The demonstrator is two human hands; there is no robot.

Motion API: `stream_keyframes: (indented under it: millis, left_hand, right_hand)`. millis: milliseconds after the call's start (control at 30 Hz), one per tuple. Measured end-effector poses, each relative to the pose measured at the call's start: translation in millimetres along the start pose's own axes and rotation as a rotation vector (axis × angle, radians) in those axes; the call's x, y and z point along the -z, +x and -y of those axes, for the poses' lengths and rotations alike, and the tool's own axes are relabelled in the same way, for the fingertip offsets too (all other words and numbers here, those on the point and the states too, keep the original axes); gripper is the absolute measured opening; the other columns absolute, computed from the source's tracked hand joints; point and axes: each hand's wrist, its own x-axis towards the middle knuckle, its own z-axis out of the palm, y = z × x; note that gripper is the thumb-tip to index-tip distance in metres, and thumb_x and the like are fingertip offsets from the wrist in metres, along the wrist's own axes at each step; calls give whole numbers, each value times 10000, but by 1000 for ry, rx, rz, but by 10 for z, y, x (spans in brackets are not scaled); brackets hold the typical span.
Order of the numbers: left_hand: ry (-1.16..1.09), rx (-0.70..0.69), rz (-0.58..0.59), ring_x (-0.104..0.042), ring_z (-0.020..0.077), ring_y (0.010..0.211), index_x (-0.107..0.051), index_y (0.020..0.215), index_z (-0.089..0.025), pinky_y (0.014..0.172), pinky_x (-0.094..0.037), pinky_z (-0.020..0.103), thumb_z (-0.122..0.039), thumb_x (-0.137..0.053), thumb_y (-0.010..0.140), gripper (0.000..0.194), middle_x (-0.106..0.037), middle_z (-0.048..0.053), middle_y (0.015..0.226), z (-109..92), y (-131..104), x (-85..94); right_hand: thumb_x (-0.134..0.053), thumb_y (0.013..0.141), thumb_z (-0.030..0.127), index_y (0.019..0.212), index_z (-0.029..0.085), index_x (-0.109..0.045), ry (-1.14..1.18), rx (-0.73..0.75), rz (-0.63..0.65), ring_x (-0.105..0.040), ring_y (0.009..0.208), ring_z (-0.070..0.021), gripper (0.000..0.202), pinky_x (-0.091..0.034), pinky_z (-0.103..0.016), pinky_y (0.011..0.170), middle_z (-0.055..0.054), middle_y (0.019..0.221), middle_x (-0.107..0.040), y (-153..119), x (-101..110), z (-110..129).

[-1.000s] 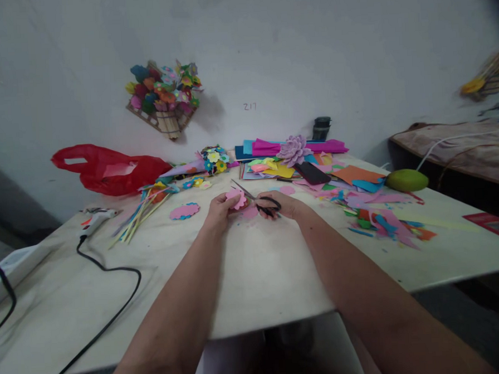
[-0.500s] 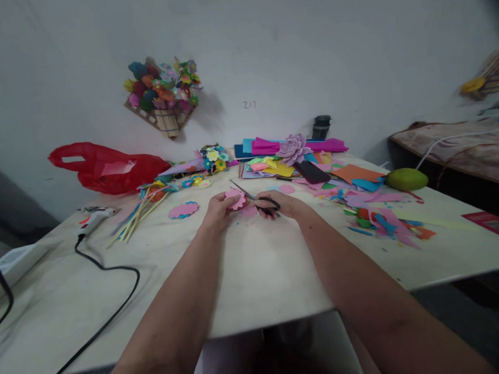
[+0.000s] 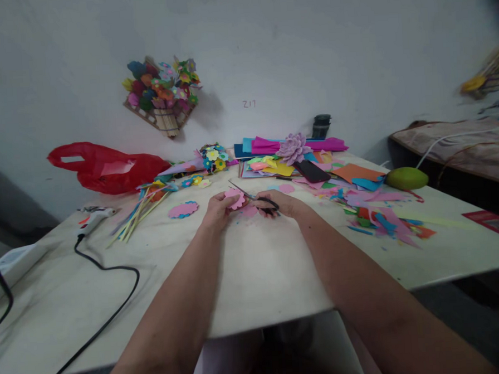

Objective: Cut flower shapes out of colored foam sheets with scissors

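My left hand (image 3: 217,207) pinches a pink scalloped paper piece (image 3: 234,198) just above the table. Black-handled scissors (image 3: 267,204) are gripped in my right hand (image 3: 282,202), their blades pointing up and left along the edge of the pink piece. Below the hands lies another pink piece (image 3: 249,211) with tiny scraps around it. To the left a pink scalloped disc with a blue edge (image 3: 184,210) rests flat on the table. A pink circle (image 3: 286,189) lies just beyond my right hand.
A glue gun (image 3: 94,219) with a black cord and a red plastic bag (image 3: 110,169) are at the left. Yellow sticks (image 3: 140,219) lie nearby. Coloured scraps (image 3: 385,222), a phone (image 3: 311,171) and a green fruit (image 3: 407,179) occupy the right. Paper sheets (image 3: 264,147) are stacked behind.
Almost nothing differs. The scissors and the pink scalloped piece stay in nearly the same place, with only a very slight shift to the left.
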Motion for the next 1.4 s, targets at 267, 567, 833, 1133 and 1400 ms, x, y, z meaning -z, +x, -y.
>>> stream_keyframes:
  millis: [267,567,833,1133,1400]
  left_hand:
    - [-5,-1,-2,-614,136,569,-693,682,-98,597,-503,263,-208,-847,464,289,-694,67,659,17,18,19]
    - [-32,10,-15,-623,139,590,-661,708,-98,630,-517,275,-181,-844,474,308,-680,58,662,-3,6,9]
    - [-46,-4,-32,-640,151,620,-648,688,-92,657,-528,283,-163,-831,476,289,-685,77,678,3,16,14]
    - [-52,8,-10,-664,188,631,-662,688,-90,692,-564,346,-176,-829,511,258,-680,74,653,8,13,28]
    - [-71,2,11,-683,211,663,-658,691,-72,719,-574,366,-167,-817,522,250,-687,95,668,-10,0,13]
  right_hand:
    - [-587,833,384,713,161,-507,37,-19,-26,-457,366,-56,266,-250,-163,308,24,514,-548,8,-7,-11]
    - [-612,810,355,694,160,-519,67,-34,-45,-433,348,-54,246,-205,-176,308,31,481,-532,-8,-15,22]
    - [-633,776,376,686,161,-521,45,-21,-47,-428,350,-52,259,-200,-176,311,34,484,-528,3,-4,-5]
    - [-689,721,421,705,159,-538,32,-20,-48,-427,362,-53,302,-220,-180,326,41,493,-523,21,3,-41]
    - [-686,707,409,678,165,-525,10,-22,-59,-420,357,-51,294,-232,-174,331,50,480,-513,-10,-13,15]
